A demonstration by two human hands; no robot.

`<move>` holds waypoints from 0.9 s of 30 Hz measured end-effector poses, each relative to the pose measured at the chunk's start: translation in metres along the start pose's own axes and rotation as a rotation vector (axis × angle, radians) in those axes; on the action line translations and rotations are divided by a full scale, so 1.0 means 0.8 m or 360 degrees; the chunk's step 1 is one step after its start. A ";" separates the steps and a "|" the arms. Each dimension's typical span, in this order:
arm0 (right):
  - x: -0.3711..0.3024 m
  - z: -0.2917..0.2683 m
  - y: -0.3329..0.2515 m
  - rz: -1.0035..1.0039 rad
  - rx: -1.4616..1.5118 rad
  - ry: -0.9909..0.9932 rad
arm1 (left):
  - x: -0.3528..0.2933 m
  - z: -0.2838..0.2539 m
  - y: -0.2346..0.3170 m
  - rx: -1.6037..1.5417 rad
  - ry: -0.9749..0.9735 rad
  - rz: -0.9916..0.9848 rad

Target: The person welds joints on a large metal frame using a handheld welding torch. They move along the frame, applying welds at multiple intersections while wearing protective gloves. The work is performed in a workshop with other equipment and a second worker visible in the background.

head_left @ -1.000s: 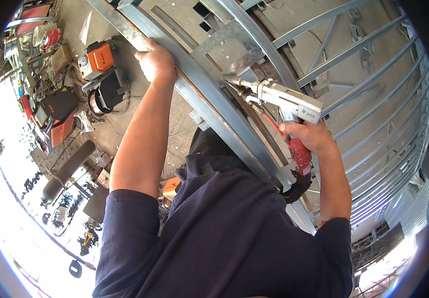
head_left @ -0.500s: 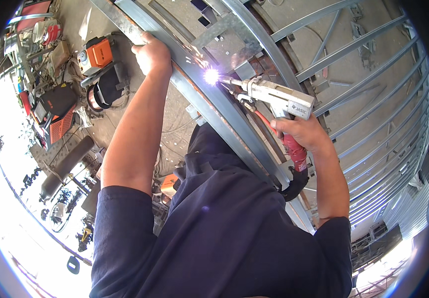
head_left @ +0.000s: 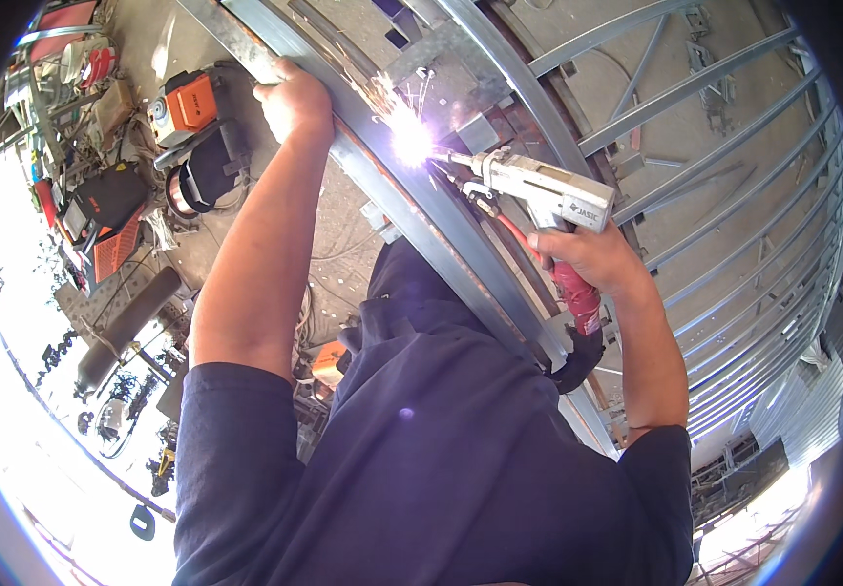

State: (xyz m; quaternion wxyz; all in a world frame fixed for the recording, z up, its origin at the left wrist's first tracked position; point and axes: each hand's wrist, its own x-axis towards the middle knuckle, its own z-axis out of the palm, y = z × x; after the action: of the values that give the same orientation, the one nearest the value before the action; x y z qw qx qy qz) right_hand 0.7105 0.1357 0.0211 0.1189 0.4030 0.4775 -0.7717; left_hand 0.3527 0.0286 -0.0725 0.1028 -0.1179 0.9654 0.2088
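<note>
Sparking at the beam's (head_left: pixel 461 244) edge, the torch (head_left: pixel 539 190) lay in the right hand (head_left: pixel 588 259), fingers wrapped tight round its red grip, nozzle touching the steel. The left hand (head_left: pixel 295 98) clamped the same beam farther up, beside the orange welder (head_left: pixel 187 103).
</note>
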 end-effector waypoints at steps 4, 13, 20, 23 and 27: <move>-0.001 0.000 0.003 0.0018 0.0022 0.0031 | 0.000 0.000 0.000 -0.0021 -0.0004 -0.0018; -0.008 -0.001 -0.003 0.0072 0.0065 -0.0007 | -0.003 -0.006 0.004 -0.0093 -0.0077 -0.0042; -0.011 0.000 0.003 0.0094 0.0006 0.0010 | -0.001 -0.006 0.002 -0.0037 -0.0037 -0.0063; -0.020 0.008 -0.003 0.0066 -0.0003 0.0106 | 0.003 -0.002 -0.001 -0.0038 -0.0023 -0.0032; -0.069 0.005 0.005 0.0054 0.0076 0.0433 | -0.004 -0.009 0.000 -0.0115 -0.0121 0.0044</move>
State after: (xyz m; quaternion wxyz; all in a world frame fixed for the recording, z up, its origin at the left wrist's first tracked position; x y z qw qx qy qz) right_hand 0.7466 0.1193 0.0601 0.0566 0.5147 0.4638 -0.7189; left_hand 0.3546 0.0259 -0.0655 0.1322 -0.1003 0.9541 0.2491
